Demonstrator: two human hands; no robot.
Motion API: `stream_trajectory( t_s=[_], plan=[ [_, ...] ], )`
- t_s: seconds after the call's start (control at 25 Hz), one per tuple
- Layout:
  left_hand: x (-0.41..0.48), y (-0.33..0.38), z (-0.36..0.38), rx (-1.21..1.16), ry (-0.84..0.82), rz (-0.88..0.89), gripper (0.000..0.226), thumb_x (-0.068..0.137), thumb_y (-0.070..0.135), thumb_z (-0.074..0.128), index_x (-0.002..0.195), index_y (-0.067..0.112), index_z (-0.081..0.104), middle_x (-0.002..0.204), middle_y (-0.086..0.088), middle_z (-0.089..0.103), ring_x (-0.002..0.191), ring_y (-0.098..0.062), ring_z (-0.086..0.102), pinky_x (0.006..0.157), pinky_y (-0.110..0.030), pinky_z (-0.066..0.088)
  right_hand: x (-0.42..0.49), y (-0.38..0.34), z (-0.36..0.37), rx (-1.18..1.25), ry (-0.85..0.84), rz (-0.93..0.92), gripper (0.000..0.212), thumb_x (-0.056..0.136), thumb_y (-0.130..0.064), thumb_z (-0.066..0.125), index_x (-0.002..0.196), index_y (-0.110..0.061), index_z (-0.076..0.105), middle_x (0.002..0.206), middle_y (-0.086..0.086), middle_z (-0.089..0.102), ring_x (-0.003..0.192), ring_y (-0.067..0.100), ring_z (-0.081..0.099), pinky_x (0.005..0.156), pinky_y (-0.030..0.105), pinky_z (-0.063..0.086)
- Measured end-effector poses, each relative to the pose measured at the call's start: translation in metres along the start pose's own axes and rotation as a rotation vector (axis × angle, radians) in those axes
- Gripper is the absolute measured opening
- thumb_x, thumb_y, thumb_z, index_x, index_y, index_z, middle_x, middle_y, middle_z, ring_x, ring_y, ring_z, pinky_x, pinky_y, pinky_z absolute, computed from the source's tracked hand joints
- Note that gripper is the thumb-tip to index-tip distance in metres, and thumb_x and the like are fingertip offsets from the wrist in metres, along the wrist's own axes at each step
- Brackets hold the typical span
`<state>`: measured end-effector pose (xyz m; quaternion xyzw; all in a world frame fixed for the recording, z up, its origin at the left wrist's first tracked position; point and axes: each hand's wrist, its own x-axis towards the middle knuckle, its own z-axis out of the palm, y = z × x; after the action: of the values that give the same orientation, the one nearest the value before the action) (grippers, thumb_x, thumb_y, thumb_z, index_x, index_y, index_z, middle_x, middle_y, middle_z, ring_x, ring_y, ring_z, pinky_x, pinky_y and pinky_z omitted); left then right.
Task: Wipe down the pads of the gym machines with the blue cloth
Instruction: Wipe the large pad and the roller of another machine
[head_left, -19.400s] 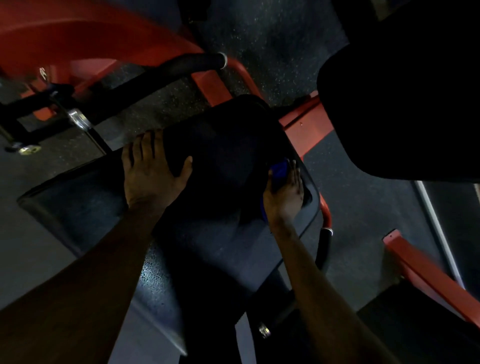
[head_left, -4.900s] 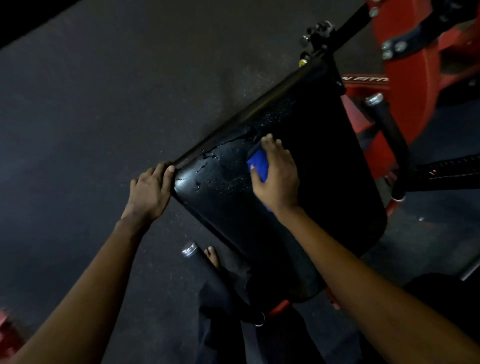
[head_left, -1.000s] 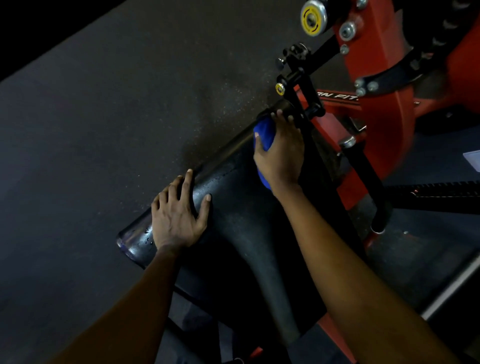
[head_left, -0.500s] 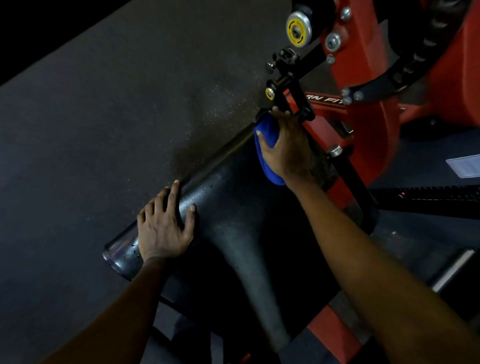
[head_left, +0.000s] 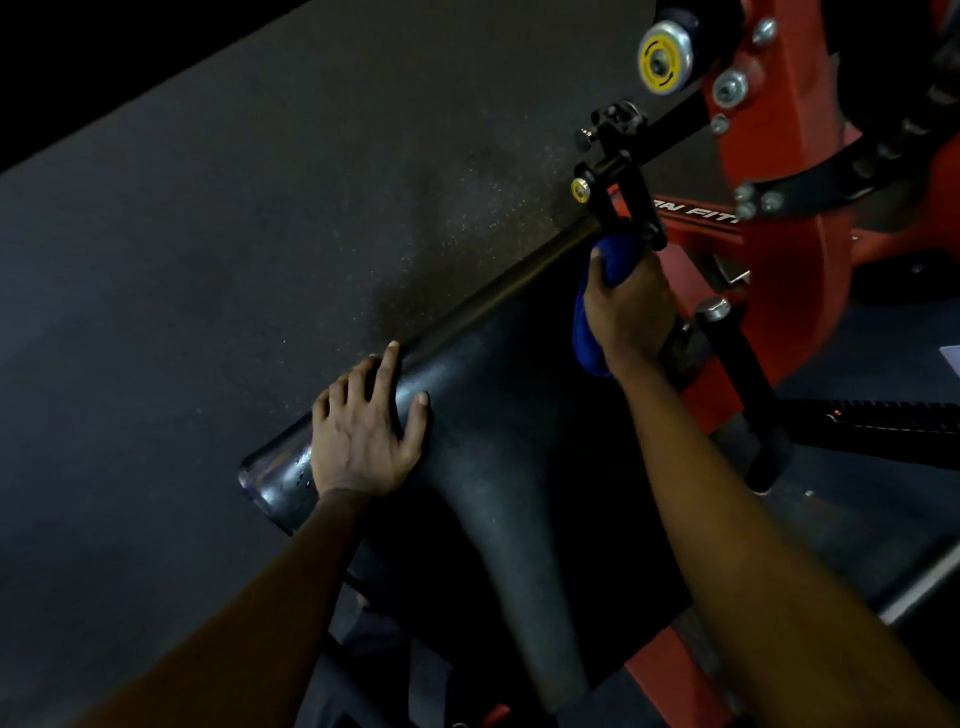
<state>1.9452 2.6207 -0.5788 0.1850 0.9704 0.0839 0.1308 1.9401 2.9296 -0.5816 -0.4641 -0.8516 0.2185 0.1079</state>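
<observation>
A black padded seat (head_left: 498, 415) of a red gym machine fills the middle of the view, with water drops on its near left corner. My left hand (head_left: 363, 431) lies flat on that left edge, fingers spread. My right hand (head_left: 628, 306) grips the bunched blue cloth (head_left: 592, 317) and holds it against the pad's far end, right under the black adjustment bracket (head_left: 623, 197). Most of the cloth is hidden under my palm; blue shows above my thumb and along the left side of the hand.
The red machine frame (head_left: 769, 244) with bolts and a yellow-capped knob (head_left: 665, 57) rises at the right. A black handle bar (head_left: 743, 395) hangs beside the pad. Dark speckled rubber floor (head_left: 234, 234) spreads to the left.
Over the last second my right hand has kept the cloth at the pad's far end by the bracket, turning it slightly. My left hand stays flat on the pad's left edge.
</observation>
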Motion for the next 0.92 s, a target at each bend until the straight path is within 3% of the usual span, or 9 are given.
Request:
stream_trajectory(
  t_s=[0.24, 0.36, 0.56, 0.76, 0.92],
  plan=[
    [-0.004, -0.001, -0.001, -0.041, 0.021, 0.006, 0.068, 0.101, 0.063, 0.028, 0.156, 0.024, 0.029, 0.146, -0.009, 0.049, 0.130, -0.028, 0.048, 0.108, -0.044, 0.037, -0.068, -0.024, 0.014, -0.033, -0.141, -0.549, 0.058, 0.092, -0.050, 0.055, 0.136, -0.013, 0.058, 0.139, 0.006, 0.060, 0.135, 0.028, 0.050, 0.112, 0.044, 0.037],
    [-0.011, -0.017, -0.006, -0.108, -0.009, 0.058, 0.068, 0.103, 0.059, 0.029, 0.156, 0.016, 0.030, 0.148, -0.013, 0.048, 0.133, -0.030, 0.047, 0.111, -0.043, 0.036, -0.113, -0.039, 0.024, -0.034, -0.140, -0.617, 0.058, 0.091, -0.049, 0.055, 0.134, -0.011, 0.060, 0.136, 0.006, 0.062, 0.134, 0.028, 0.050, 0.111, 0.044, 0.037],
    [-0.067, -0.110, -0.009, -0.091, 0.012, -0.029, 0.060, 0.106, 0.053, 0.026, 0.150, 0.014, 0.038, 0.132, -0.012, 0.058, 0.121, -0.032, 0.053, 0.104, -0.045, 0.039, -0.138, -0.054, 0.024, -0.074, -0.133, -0.621, 0.055, 0.092, -0.046, 0.058, 0.131, -0.007, 0.060, 0.130, 0.012, 0.065, 0.129, 0.034, 0.054, 0.107, 0.046, 0.040],
    [-0.123, -0.193, 0.008, -0.261, -0.079, -0.178, 0.066, 0.105, 0.058, 0.009, 0.155, 0.022, 0.032, 0.151, -0.012, 0.041, 0.139, -0.030, 0.040, 0.113, -0.049, 0.029, -0.242, -0.074, 0.036, -0.048, -0.235, -0.714, 0.056, 0.091, -0.047, 0.060, 0.136, -0.015, 0.058, 0.142, 0.002, 0.058, 0.137, 0.026, 0.047, 0.115, 0.043, 0.034],
    [-0.148, -0.215, 0.014, -0.433, -0.065, -0.277, 0.061, 0.107, 0.051, 0.014, 0.148, 0.017, 0.043, 0.146, -0.010, 0.045, 0.133, -0.028, 0.044, 0.109, -0.051, 0.033, -0.309, -0.113, 0.056, -0.101, -0.338, -0.829, 0.054, 0.081, -0.043, 0.065, 0.131, -0.021, 0.061, 0.136, -0.004, 0.061, 0.136, 0.020, 0.048, 0.116, 0.040, 0.031]
  ],
)
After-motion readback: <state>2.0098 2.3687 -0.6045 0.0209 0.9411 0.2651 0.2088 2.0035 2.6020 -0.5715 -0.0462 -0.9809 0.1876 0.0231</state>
